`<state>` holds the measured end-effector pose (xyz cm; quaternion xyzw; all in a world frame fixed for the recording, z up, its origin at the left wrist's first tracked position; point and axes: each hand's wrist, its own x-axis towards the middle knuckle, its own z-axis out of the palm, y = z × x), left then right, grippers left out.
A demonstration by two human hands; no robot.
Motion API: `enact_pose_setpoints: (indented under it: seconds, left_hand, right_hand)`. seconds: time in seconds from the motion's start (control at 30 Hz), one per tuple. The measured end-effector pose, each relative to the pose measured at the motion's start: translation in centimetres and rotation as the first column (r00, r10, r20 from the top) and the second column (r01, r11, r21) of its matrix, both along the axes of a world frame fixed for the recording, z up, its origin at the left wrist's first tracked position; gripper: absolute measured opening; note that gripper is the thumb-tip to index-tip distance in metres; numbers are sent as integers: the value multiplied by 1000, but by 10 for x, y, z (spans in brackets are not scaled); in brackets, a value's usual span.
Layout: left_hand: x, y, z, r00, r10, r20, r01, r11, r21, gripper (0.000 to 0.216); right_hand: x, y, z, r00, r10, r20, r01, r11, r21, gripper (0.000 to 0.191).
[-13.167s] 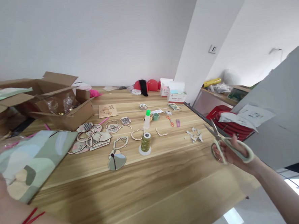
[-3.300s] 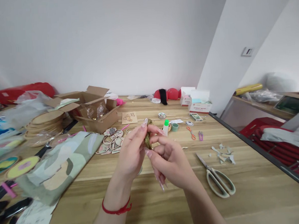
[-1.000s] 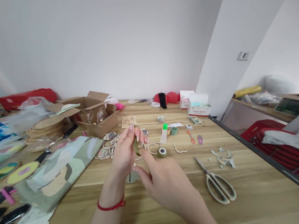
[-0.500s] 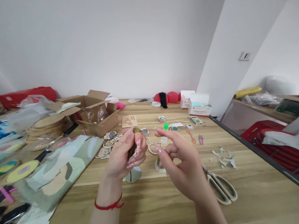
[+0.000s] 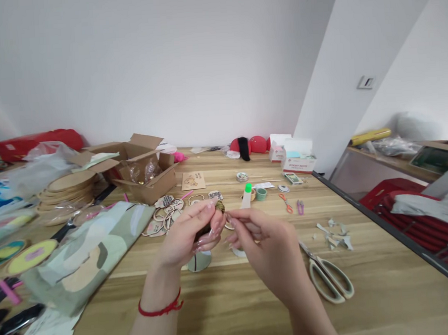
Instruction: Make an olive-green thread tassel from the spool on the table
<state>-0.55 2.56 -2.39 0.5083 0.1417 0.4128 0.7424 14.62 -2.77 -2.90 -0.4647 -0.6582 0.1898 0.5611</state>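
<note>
My left hand [image 5: 186, 235] is closed around a small olive-green bundle [image 5: 220, 206] that looks like wound thread, its top showing above the fingers. Just to the right, my right hand [image 5: 270, 250] pinches thumb and forefinger together close to the bundle; whatever lies between the fingertips is too small to make out. Under the left hand sits a round pale-green piece [image 5: 199, 262] with a dark line. A whitish disc [image 5: 238, 252] is partly hidden behind the right fingers. Beyond them stands a white bottle [image 5: 246, 196] with a green cap.
Scissors [image 5: 331, 279] with pale handles lie at the right, near fabric scraps [image 5: 338, 239]. Folded patterned fabric [image 5: 96, 251], cut-out tags [image 5: 168, 216] and an open cardboard box [image 5: 152, 182] occupy the left. Small orange scissors [image 5: 286, 203] and sticky-note boxes [image 5: 299, 162] are farther right.
My right hand has moved left to the bundle and its fingers have closed into a pinch. My left hand has shifted slightly right and down, still holding the bundle.
</note>
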Motion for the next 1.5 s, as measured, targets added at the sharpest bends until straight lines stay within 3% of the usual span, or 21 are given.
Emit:
enact_pose_setpoints:
  seconds: [0.27,0.4,0.53,0.63,0.73,0.8,0.97,1.1,1.5]
  left_hand:
    - [3,5,-2,982,148,-118,-140,987,74,41]
    - [4,6,-7,964,223,-145,-204,970,133,42]
    - [5,5,-9,962,259,-81,-249,961,122,39]
    - [3,4,-8,974,212,-77,-201,971,133,42]
    - [2,2,-6,980,149,-135,-119,971,209,46]
    - [2,1,-5,975,123,-185,-71,962,263,46]
    - [3,1,-4,959,117,-259,-20,937,349,48]
    - [2,0,-2,949,99,-300,27,921,389,48]
    - [0,2,-4,923,-9,-385,172,903,393,43]
  right_hand:
    - [5,-20,9,999,30,17,-29,999,-34,16]
    - [-1,-30,13,991,130,9,-130,992,-4,18]
    - [0,-41,18,947,219,234,-219,975,-27,20]
    - [9,-43,21,947,187,262,-181,982,-46,14]
    - [18,-34,22,984,0,178,-19,994,109,11]
    - [22,-26,20,986,-43,164,15,985,169,14]
    - [23,-16,14,988,79,131,-87,995,57,49]
    - [21,-15,10,984,122,128,-130,990,56,61]
    - [22,-8,11,968,15,250,-48,990,129,43]
